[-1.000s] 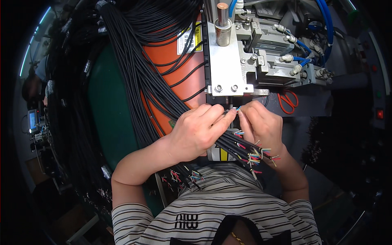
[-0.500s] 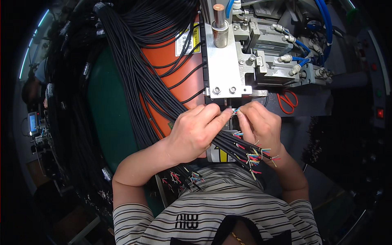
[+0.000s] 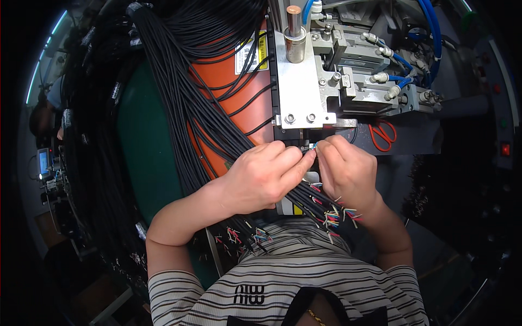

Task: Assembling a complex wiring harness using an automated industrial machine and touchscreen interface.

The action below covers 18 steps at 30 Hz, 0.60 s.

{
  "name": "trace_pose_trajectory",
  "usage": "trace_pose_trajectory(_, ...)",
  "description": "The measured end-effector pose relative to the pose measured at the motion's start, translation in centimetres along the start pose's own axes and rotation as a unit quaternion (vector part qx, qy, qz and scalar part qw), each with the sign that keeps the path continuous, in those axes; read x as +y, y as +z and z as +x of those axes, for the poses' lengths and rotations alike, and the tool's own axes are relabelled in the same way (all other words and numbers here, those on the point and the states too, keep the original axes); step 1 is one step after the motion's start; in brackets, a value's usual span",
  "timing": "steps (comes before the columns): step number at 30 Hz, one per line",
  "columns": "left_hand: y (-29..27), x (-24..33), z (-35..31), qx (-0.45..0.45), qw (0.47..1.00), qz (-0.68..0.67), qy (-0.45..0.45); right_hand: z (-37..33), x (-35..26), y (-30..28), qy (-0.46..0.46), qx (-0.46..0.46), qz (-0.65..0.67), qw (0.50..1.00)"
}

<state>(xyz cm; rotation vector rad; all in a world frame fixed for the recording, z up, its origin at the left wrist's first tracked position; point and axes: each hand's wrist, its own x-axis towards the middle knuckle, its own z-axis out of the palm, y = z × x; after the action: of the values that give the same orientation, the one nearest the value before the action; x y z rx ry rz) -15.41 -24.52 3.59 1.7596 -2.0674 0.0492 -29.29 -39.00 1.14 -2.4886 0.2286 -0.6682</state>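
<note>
Wires (image 3: 314, 145), blue and pale, at the tip of a thin black cable lie where the two hands meet, just below the lower edge of a metal plate (image 3: 296, 95); the left hand (image 3: 261, 176) has its fingers closed near that tip, apparently on the cable, and the right hand (image 3: 348, 168) pinches the wires with no visible gap between its fingers; exact contact is partly hidden. Narrow room separates the knuckles from the plate's edge; under the left hand runs a black cable bundle (image 3: 201, 117), its lower ends fanning into coloured strands (image 3: 333, 216) near the striped shirt (image 3: 293, 261); the bundle crosses an orange panel (image 3: 255, 100), a green surface (image 3: 144, 141) lying farther left. Beyond the right hand, orange-red loop handles (image 3: 394, 133) rest near the front edge of a grey bench (image 3: 418, 136); pneumatic cylinders (image 3: 370, 100) stand behind.
</note>
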Motion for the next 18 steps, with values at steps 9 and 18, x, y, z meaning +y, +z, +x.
trace_pose_trajectory(9, 0.2, 0.3, 0.6, -0.037, 0.998, 0.041, -0.019, 0.4, 2.0, -0.3, 0.016, -0.066, 0.054, 0.996)
trace_pose_trajectory(18, -0.9, 0.0, 0.8, -0.067, 0.996, -0.003, -0.063, 1.4, 1.1, -0.5, 0.053, -0.027, 0.07, 0.996)
